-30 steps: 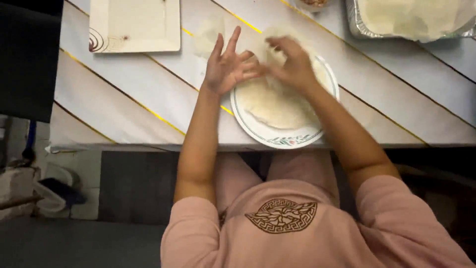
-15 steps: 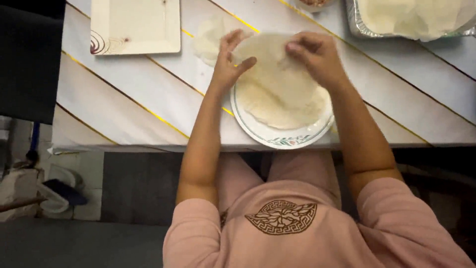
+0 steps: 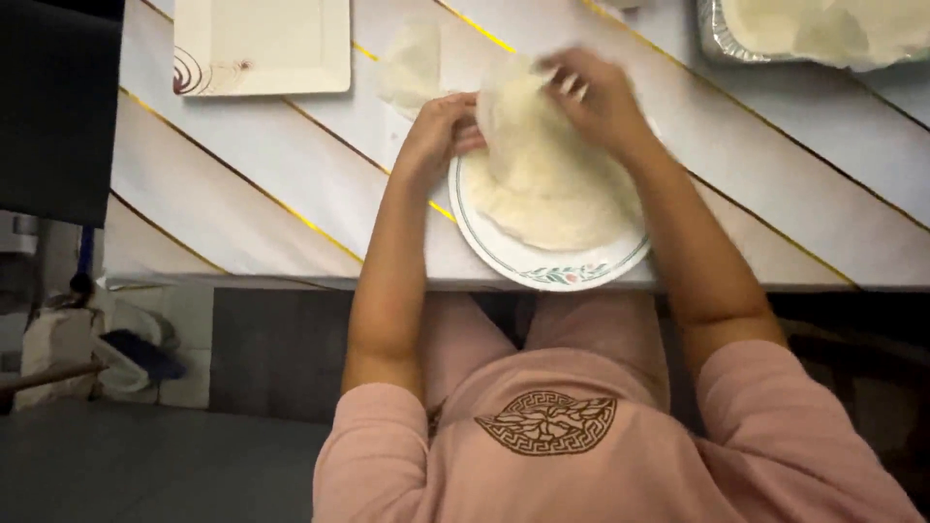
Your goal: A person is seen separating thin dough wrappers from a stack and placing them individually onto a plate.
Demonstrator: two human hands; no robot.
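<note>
Looking down from our head cam, nearest to us is our own pink shirt [image 3: 581, 455] with a round brown emblem, and off to the left a grey floor [image 3: 116, 465] with some bags and clutter we can't really make out. Then comes the table [image 3: 242, 194], covered in a pale cloth with slanted gold stripes, its near edge right above our knees. On it we count one round white plate [image 3: 542, 266] with a thin rim line and a little leaf pattern, sitting at the table edge, and on that plate a thin pale flatbread sheet [image 3: 547, 184], its far edge lifted off the plate. Both of our hands are on that raised edge: the left hand [image 3: 436, 131] has fingers curled in and pinching the sheet at its left side, the right hand [image 3: 601, 97] has fingers bent over the top edge, gripping it too, though it's a bit blurred. Just beyond the left hand lies one small loose scrap of the same stuff [image 3: 412, 63]. Farther back there's one square white plate [image 3: 262, 44] with a brown swirl at far left, and one foil tray [image 3: 722, 34] of pale sheets at far right.
</note>
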